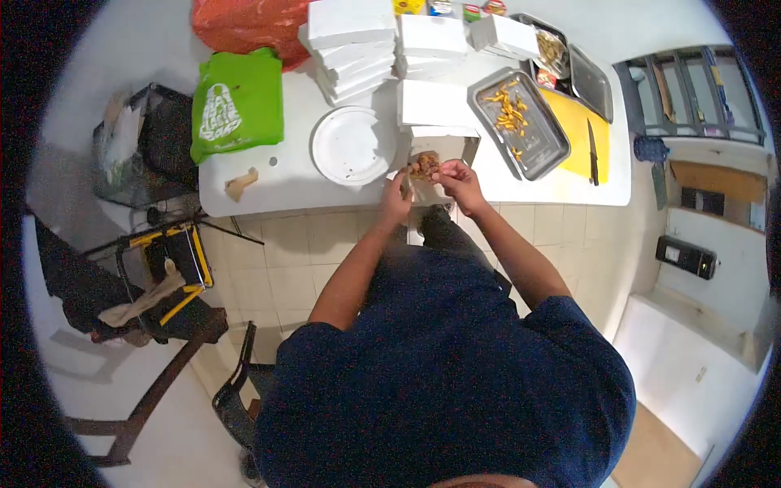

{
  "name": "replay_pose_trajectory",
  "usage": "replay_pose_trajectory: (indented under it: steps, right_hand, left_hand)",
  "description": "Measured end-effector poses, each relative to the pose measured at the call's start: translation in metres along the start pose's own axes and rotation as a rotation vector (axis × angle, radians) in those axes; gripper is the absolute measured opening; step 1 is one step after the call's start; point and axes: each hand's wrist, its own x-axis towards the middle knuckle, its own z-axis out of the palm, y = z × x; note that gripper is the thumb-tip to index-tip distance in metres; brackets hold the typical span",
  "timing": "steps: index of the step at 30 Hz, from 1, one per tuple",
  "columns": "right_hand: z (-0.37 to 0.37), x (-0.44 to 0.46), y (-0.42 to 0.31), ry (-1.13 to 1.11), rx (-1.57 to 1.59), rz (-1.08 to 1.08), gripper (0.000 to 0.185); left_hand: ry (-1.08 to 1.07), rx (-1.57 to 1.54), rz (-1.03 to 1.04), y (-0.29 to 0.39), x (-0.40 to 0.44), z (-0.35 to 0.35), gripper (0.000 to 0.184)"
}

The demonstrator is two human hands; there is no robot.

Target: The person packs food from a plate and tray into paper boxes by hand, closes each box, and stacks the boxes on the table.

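Note:
Both hands meet over an open white box (443, 140) at the table's front edge. Between them is a small brown piece of food (425, 165), its exact kind too small to tell. My left hand (396, 198) grips its left side, and my right hand (461, 185) pinches its right side with the fingertips. Left of the box lies a white round plate (351, 146) with a few crumbs. To the right, a metal tray (533, 134) holds orange-yellow strips of food (510, 112).
White boxes (350, 49) are stacked behind. A knife (593, 153) lies on a yellow board (573, 130) at right. A green bag (237, 104) and red bag (248, 28) are at left. A chair (240, 390) stands lower left.

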Motion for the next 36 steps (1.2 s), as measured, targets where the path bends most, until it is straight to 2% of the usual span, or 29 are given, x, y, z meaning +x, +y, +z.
replay_pose_trajectory:
  steps: [2, 3, 7, 10, 13, 16, 17, 20, 22, 25, 27, 30, 31, 35, 36]
  right_hand:
    - [-0.019, -0.005, -0.001, 0.059, -0.068, -0.069, 0.022]
    - [-0.034, -0.011, -0.005, 0.021, -0.076, -0.033, 0.022]
    - [-0.068, -0.018, 0.004, 0.173, -0.182, 0.065, 0.017]
    - [-0.094, -0.020, 0.023, 0.267, -0.418, 0.094, 0.014]
    - [-0.111, -0.022, 0.038, 0.332, -0.406, 0.035, 0.018]
    - [-0.125, -0.021, 0.043, 0.415, -0.465, -0.042, 0.023]
    - [-0.129, -0.021, 0.041, 0.451, -0.507, -0.065, 0.024]
    - [-0.129, -0.014, 0.029, 0.627, -0.681, -0.237, 0.032]
    - [-0.127, -0.009, 0.010, 0.590, -0.584, -0.223, 0.046]
    - [-0.128, 0.002, -0.014, 0.481, -0.680, -0.221, 0.054]
    - [-0.130, 0.005, -0.024, 0.422, -0.693, -0.278, 0.058]
    - [-0.130, 0.005, -0.032, 0.342, -0.583, -0.326, 0.059]
    - [-0.126, 0.001, -0.037, 0.314, -0.519, -0.281, 0.056]
    - [-0.123, -0.008, -0.029, 0.291, -0.572, -0.515, 0.054]
    - [-0.124, -0.011, -0.023, 0.292, -0.566, -0.447, 0.053]
  left_hand:
    - [-0.073, 0.085, -0.040, -0.004, 0.010, 0.011, 0.053]
    - [-0.058, 0.083, 0.051, -0.007, 0.012, 0.019, 0.055]
    - [-0.155, 0.027, -0.027, 0.014, 0.021, 0.035, 0.056]
    - [-0.175, 0.008, -0.059, 0.027, 0.024, 0.047, 0.057]
    - [-0.252, 0.052, -0.149, 0.033, 0.030, 0.042, 0.062]
    - [-0.029, 0.071, 0.041, 0.030, 0.032, 0.043, 0.064]
    - [-0.051, 0.135, 0.033, 0.035, 0.036, 0.038, 0.063]
    - [0.029, 0.113, 0.212, 0.044, 0.055, 0.034, 0.058]
    - [0.028, 0.093, 0.209, 0.047, 0.065, 0.034, 0.056]
    - [0.005, 0.101, 0.202, 0.046, 0.082, 0.034, 0.057]
    - [-0.023, 0.063, 0.229, 0.074, 0.083, 0.021, 0.057]
    - [-0.057, 0.043, 0.275, 0.092, 0.080, 0.013, 0.062]
    - [-0.065, 0.043, 0.293, 0.095, 0.080, 0.011, 0.064]
    - [-0.149, 0.091, 0.342, 0.118, 0.060, -0.003, 0.061]
    - [-0.157, 0.109, 0.358, 0.118, 0.053, -0.004, 0.059]
